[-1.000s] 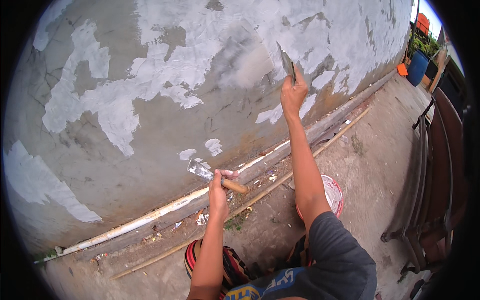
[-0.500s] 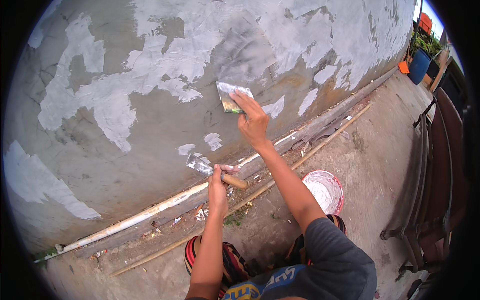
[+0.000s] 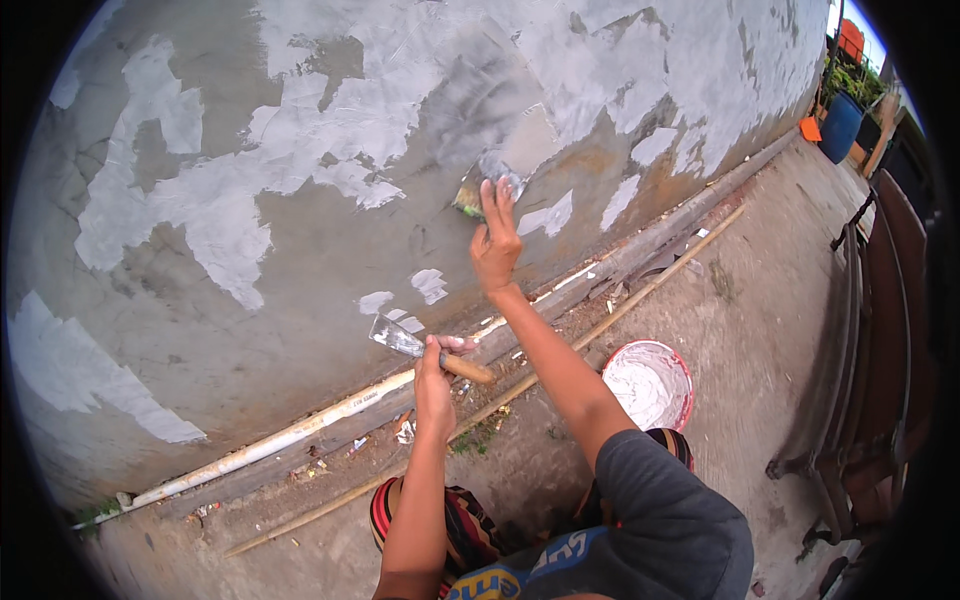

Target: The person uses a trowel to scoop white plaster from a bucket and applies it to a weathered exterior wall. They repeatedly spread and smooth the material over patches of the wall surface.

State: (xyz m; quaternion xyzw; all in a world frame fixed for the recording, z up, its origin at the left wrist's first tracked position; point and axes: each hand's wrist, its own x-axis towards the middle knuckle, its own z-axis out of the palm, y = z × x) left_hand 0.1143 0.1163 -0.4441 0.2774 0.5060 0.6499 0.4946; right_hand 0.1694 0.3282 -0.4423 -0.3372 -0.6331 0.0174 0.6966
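Note:
My right hand [image 3: 497, 245] grips a thin, flat spreader [image 3: 478, 192], smeared grey and white with a yellow-green corner. The fingers lie along its face, and the plate rests against the grey wall [image 3: 330, 260], which bears irregular patches of white putty. Just above the plate is a darker, damp-looking smear with a paler patch beside it. Lower and to the left, my left hand [image 3: 433, 385] is closed around a putty knife [image 3: 400, 338] with a wooden handle and a putty-streaked metal blade. That blade points up and left, near small white dabs on the wall.
A white bucket with a red rim [image 3: 690, 385], holding white putty, stands right of my knees. A pale pipe [image 3: 290, 432] runs along the wall's foot, with a long pole [image 3: 600, 322] on the ground. Dark bench-like furniture [image 3: 870, 370] and a blue barrel [image 3: 841, 128] are at right.
The spreader has turned and shifted slightly right against the wall, and my right wrist has moved a little left. My left hand with the putty knife stays nearly in place.

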